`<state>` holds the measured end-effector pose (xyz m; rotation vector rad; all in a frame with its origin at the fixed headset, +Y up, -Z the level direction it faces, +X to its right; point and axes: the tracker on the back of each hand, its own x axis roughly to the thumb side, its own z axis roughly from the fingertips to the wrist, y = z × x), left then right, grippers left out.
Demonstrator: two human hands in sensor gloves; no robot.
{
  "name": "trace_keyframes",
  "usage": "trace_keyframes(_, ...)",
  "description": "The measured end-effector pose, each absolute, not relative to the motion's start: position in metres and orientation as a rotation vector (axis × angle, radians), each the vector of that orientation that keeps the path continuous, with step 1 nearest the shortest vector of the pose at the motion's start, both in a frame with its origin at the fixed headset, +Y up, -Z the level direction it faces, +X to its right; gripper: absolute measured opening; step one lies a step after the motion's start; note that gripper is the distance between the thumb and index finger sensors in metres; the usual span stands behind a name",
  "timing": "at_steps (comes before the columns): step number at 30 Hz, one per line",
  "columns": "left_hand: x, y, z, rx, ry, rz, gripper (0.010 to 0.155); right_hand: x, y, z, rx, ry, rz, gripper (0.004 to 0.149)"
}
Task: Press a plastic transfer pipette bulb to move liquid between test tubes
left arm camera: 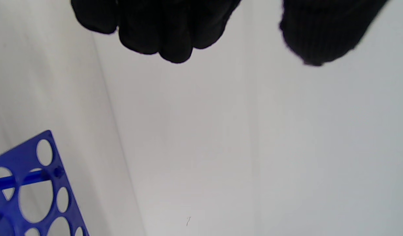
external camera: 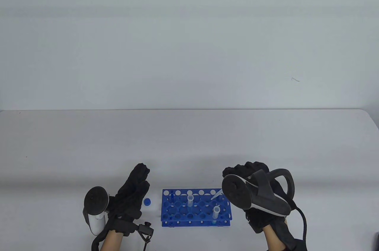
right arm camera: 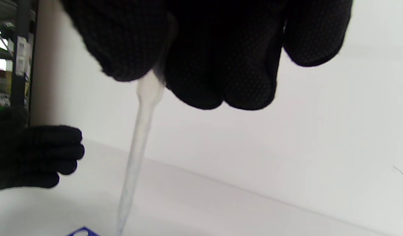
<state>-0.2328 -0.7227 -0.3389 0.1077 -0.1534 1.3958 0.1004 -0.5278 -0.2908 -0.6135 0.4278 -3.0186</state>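
Note:
A blue test tube rack (external camera: pixel 196 208) stands on the table near the front edge, with two clear open tubes in it, one in the middle (external camera: pixel 190 200) and one at the right front (external camera: pixel 216 214). My right hand (external camera: pixel 251 180) grips the bulb end of a clear plastic pipette (right arm camera: pixel 139 144); its stem slants down-left over the rack's right back corner (external camera: pixel 217 194). The bulb is hidden in the glove. My left hand (external camera: pixel 134 194) rests on its edge left of the rack, fingers extended and empty. The rack's corner shows in the left wrist view (left arm camera: pixel 31 183).
A small blue cap (external camera: pixel 147 202) lies on the table between my left hand and the rack. A white wall rises behind the table's far edge. In the right wrist view my left hand (right arm camera: pixel 34 157) shows at the left.

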Motion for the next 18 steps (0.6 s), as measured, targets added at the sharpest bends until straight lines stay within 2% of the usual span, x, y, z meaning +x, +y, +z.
trace_keyframes(3, -0.233, -0.723, -0.339, 0.108, -0.153, 1.396, 0.091, 0.091, -0.531, -0.292, -0.691, 0.505, -3.03, 0.047)
trace_keyframes(7, -0.233, -0.723, -0.339, 0.108, -0.153, 1.396, 0.091, 0.076, -0.543, -0.299, -0.742, 0.508, -3.013, 0.048)
trace_keyframes(18, -0.233, -0.723, -0.339, 0.106, -0.156, 1.399, 0.091, 0.05, -0.574, -0.316, -0.781, 0.413, -2.936, 0.046)
